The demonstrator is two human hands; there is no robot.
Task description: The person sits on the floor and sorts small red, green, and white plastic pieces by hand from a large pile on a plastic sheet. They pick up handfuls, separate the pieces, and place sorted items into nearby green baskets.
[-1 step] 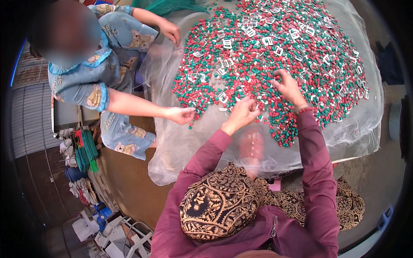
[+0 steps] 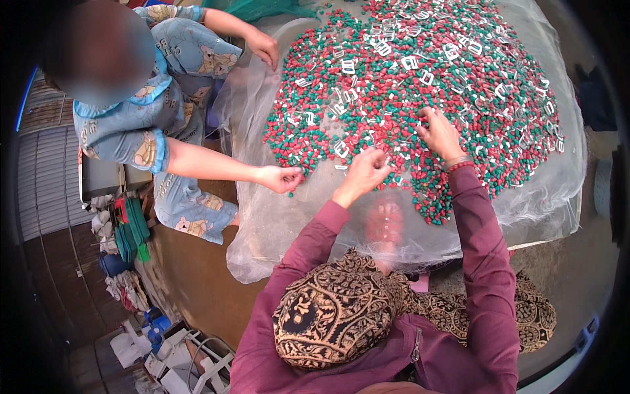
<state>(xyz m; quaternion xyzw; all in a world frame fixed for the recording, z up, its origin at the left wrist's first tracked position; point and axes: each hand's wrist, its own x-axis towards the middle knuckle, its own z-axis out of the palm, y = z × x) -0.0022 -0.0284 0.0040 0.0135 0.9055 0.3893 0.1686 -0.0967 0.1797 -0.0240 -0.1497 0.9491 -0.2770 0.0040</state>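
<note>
No visible change (same instant): neither hand [image 2: 367, 172] displaced.

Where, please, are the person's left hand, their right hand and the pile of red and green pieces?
left hand [image 2: 365, 172], head view, on the back of the hand.
right hand [image 2: 440, 133], head view, on the back of the hand.
pile of red and green pieces [image 2: 485, 85], head view, on its middle.

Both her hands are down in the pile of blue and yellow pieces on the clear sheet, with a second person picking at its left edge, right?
Not quite: the head view shows the pile is red and green with white clips. Left hand, right hand, clear sheet and second person's hand are as stated.
</note>
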